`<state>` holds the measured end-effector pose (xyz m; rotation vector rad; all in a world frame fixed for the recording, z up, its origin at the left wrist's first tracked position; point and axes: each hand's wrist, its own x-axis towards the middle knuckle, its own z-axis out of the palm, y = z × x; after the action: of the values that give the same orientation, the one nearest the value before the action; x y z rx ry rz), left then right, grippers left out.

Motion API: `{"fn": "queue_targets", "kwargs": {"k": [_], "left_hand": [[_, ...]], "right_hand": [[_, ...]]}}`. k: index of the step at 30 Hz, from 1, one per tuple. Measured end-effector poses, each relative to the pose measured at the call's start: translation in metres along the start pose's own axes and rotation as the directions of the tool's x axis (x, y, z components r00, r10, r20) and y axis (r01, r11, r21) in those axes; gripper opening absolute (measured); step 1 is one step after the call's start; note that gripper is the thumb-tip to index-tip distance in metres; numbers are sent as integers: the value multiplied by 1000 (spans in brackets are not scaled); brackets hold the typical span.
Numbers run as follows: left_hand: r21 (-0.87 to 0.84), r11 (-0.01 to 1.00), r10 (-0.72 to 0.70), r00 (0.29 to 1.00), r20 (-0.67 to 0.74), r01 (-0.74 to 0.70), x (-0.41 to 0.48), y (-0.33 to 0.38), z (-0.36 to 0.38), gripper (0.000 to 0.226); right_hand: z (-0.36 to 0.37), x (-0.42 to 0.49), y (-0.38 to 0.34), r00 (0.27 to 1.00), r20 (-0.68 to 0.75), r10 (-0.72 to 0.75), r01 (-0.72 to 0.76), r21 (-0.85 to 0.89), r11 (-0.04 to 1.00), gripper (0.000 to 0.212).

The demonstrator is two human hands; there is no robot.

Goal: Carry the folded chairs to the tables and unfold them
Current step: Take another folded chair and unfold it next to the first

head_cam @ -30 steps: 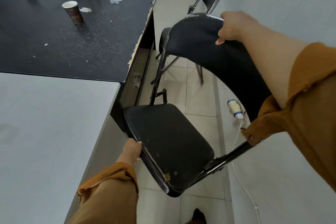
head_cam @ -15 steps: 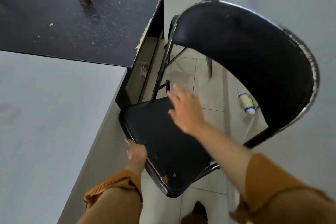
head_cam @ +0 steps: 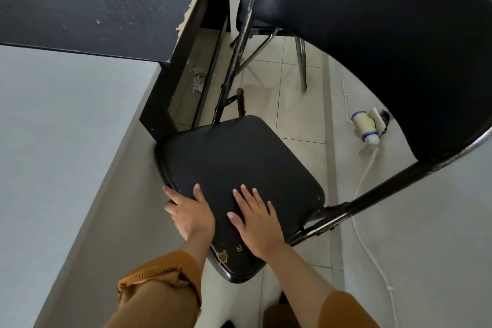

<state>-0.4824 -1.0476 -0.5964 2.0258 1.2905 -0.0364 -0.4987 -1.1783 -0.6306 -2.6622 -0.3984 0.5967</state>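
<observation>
Fingers, right hand: straight, slightly apart, flat on seat.
Fingers, left hand: curled round seat edge, thumb on top.

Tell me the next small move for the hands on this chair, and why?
Probably press the seat down until it stops. The right hand lies flat on it, the left hand holds its left edge, and the backrest already stands open, so only the seat may need settling.
</observation>
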Motion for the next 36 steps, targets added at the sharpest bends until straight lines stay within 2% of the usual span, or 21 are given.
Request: {"fn": "queue_targets", "kwargs": {"k": [4,6,11,16,24,32,36], "left_hand": [[8,996,88,994,59,-88,5,-4,7,95],[-19,996,93,992,86,-91,11,-11,13,101],[-77,993,101,986,136,-91,28,-29,35,102],[-115,985,141,984,113,-128,40,-29,49,100],[-89,982,176,973,146,-164,61,-53,47,100],[38,972,205,920,334,-230,115,-36,42,94],[121,957,209,914,348,-264,129,-34,49,89]], "right_hand": [[1,2,25,1000,9,20,-20,-32,999,67],[2,1,29,999,37,-4,6,-60,998,77],[-9,0,71,969,230,-90,167,-339,926,102],[-26,4,104,926,370,-75,271,-514,814,132],[9,-2,99,954,289,-82,218,-475,852,115],[13,5,93,951,309,2,173,-538,825,120],[23,12,85,955,289,70,113,-571,813,124]]}}
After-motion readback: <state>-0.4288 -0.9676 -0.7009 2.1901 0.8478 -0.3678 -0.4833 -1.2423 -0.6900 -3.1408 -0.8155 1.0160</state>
